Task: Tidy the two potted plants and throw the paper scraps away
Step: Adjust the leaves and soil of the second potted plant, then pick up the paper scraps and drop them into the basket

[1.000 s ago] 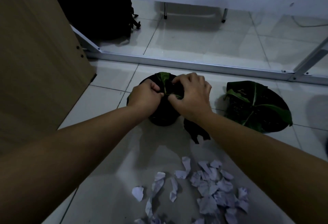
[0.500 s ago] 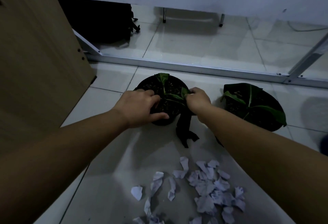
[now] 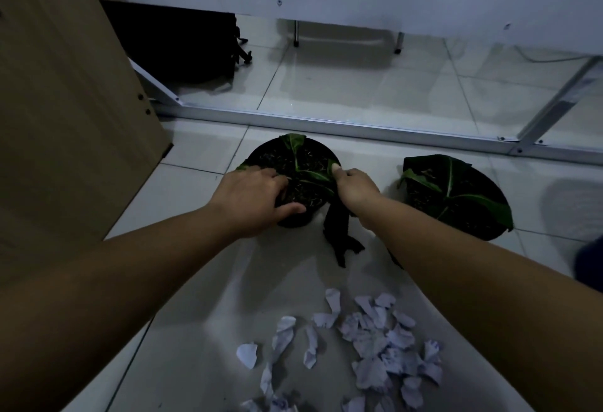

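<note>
Two black pots stand on the tiled floor. In the left pot (image 3: pixel 287 153) grow green leaves over dark soil; the right pot (image 3: pixel 470 215) holds broad dark green leaves. My left hand (image 3: pixel 251 196) sits on the left pot's near rim, fingers over the soil and thumb on the outer wall. My right hand (image 3: pixel 354 188) pinches a leaf at that pot's right rim. A dark wilted leaf (image 3: pixel 339 238) hangs from under it down to the floor. Several white paper scraps (image 3: pixel 375 339) lie scattered on the floor in front of the pots.
A brown board (image 3: pixel 65 117) leans at the left. Behind the pots runs a metal floor rail (image 3: pixel 359 127), with a black bag (image 3: pixel 176 42) and furniture legs (image 3: pixel 296 32) beyond it. A dark blue object (image 3: pixel 590 264) shows at the right edge.
One second ago both hands were pressed together over the left pot's middle. They have since parted: the left to the near rim, the right to the right rim, uncovering the leaves.
</note>
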